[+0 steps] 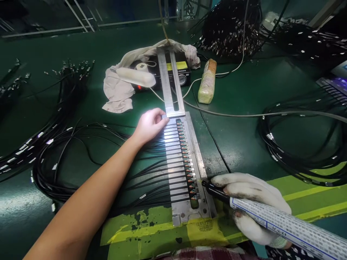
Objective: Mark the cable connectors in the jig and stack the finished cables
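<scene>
A slotted metal jig (177,216) lies lengthwise on the bench, with several thin black cables (154,168) side by side across it. Their small bared connector ends (187,155) line up along its right side. My bare left hand (150,124) is closed at the jig's far left corner, thumb and forefinger pinching its edge. In a stained white glove, my right hand (256,195) grips a pen-like tool (273,216) with a white printed barrel and black tip. That tip points left, close to the jig's right rail near the lower connectors; contact cannot be made out.
Beyond the jig, a second slotted metal bar (165,83) leans on a black box (181,77) with a gauge and cloth. A wrapped block (207,85) stands right of it. Cable bundles (67,94) lie left; coiled cables (273,144) lie right. Yellow tape (141,231) lines the near edge.
</scene>
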A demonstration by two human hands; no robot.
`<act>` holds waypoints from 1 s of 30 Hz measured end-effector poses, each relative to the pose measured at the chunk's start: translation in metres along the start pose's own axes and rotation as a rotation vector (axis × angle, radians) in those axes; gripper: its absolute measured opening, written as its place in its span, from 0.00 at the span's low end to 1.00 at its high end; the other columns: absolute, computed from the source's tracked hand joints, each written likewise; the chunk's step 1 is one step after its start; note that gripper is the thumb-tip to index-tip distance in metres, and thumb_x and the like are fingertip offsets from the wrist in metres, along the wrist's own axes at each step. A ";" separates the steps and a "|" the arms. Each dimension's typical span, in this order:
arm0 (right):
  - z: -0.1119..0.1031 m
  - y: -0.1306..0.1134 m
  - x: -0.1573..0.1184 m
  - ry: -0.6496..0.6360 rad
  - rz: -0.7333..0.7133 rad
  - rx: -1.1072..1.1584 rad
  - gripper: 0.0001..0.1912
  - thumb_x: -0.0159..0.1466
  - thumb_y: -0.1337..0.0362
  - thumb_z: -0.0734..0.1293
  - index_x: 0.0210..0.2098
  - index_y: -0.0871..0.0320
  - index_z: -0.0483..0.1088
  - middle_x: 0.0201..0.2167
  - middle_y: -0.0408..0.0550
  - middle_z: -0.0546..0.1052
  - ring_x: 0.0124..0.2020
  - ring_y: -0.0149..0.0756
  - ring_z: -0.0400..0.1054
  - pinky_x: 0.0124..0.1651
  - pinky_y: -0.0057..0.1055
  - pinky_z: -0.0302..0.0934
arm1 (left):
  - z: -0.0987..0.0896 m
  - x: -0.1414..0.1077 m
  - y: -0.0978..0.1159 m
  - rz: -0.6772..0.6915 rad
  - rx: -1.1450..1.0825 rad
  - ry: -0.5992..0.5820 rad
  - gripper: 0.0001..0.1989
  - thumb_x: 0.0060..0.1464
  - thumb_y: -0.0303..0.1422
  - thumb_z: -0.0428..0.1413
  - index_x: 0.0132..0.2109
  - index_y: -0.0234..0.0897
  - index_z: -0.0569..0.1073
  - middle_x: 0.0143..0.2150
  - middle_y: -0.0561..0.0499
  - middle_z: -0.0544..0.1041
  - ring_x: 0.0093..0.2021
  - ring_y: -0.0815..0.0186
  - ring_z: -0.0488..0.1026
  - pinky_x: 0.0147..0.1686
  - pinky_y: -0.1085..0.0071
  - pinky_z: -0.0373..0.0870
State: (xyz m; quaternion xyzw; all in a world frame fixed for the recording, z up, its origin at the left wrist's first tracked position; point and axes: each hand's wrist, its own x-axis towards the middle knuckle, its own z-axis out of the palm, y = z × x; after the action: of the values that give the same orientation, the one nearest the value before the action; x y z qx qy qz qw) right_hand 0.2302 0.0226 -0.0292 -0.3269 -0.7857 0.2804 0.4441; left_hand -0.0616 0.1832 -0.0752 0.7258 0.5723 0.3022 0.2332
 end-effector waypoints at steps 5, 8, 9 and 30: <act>0.005 -0.001 -0.001 -0.051 -0.062 -0.069 0.11 0.59 0.66 0.65 0.42 0.58 0.70 0.39 0.54 0.80 0.38 0.43 0.78 0.39 0.35 0.75 | -0.001 -0.001 0.001 0.011 0.012 0.000 0.12 0.53 0.41 0.56 0.38 0.37 0.73 0.24 0.56 0.65 0.25 0.67 0.62 0.26 0.72 0.58; 0.008 0.001 0.000 -0.056 -0.068 -0.089 0.10 0.60 0.66 0.65 0.42 0.58 0.70 0.39 0.53 0.80 0.39 0.43 0.77 0.40 0.35 0.74 | -0.001 -0.001 0.001 0.025 0.019 0.004 0.12 0.54 0.41 0.55 0.38 0.37 0.73 0.24 0.56 0.66 0.26 0.67 0.62 0.26 0.72 0.58; 0.009 0.002 0.000 -0.051 -0.065 -0.089 0.10 0.60 0.66 0.65 0.42 0.59 0.70 0.39 0.53 0.80 0.39 0.43 0.77 0.40 0.35 0.74 | -0.001 -0.001 0.000 0.029 0.021 0.006 0.12 0.54 0.41 0.55 0.38 0.37 0.73 0.24 0.56 0.66 0.26 0.67 0.62 0.26 0.72 0.58; 0.007 0.005 -0.003 -0.065 -0.049 -0.065 0.12 0.59 0.66 0.64 0.42 0.59 0.69 0.42 0.52 0.79 0.41 0.41 0.76 0.42 0.35 0.72 | -0.003 -0.002 0.002 0.025 0.039 -0.010 0.12 0.55 0.41 0.54 0.38 0.36 0.73 0.24 0.56 0.65 0.27 0.66 0.63 0.28 0.72 0.59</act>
State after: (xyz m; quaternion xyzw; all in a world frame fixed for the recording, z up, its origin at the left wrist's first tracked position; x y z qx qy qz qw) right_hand 0.2263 0.0222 -0.0379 -0.3125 -0.8160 0.2544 0.4144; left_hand -0.0625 0.1809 -0.0720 0.7390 0.5676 0.2900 0.2179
